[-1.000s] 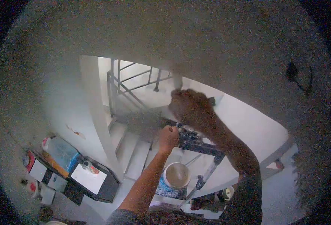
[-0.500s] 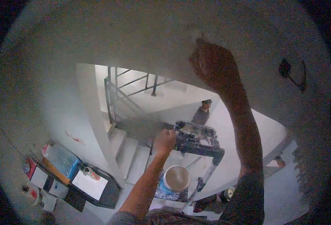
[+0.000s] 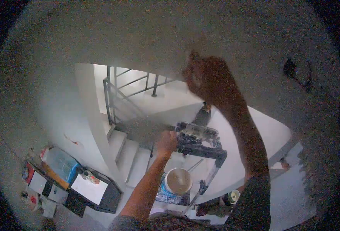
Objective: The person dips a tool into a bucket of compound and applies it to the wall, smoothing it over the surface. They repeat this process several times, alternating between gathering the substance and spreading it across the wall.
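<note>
My right hand (image 3: pixel 210 79) is raised against or close to the dim, pale ceiling (image 3: pixel 147 42). Its fingers are curled together, and darkness hides whatever they may hold. Lower down, my left hand (image 3: pixel 166 142) is closed on the left end of a stained stepladder's top (image 3: pixel 197 136). Below that top, a white bucket (image 3: pixel 178 181) with beige contents stands on a speckled step, right of my left forearm.
Stairs (image 3: pixel 133 161) with a dark metal railing (image 3: pixel 129 86) lie beyond. At lower left a dark surface (image 3: pixel 114 200) carries a clear plastic container (image 3: pixel 60 163), white sheets and a bottle. Dark wires (image 3: pixel 293 71) hang from the ceiling at right. Another person (image 3: pixel 203 114) is below.
My right hand has moved down and to the left along the ceiling. My left hand keeps its hold on the stepladder, and the whole view has shifted slightly.
</note>
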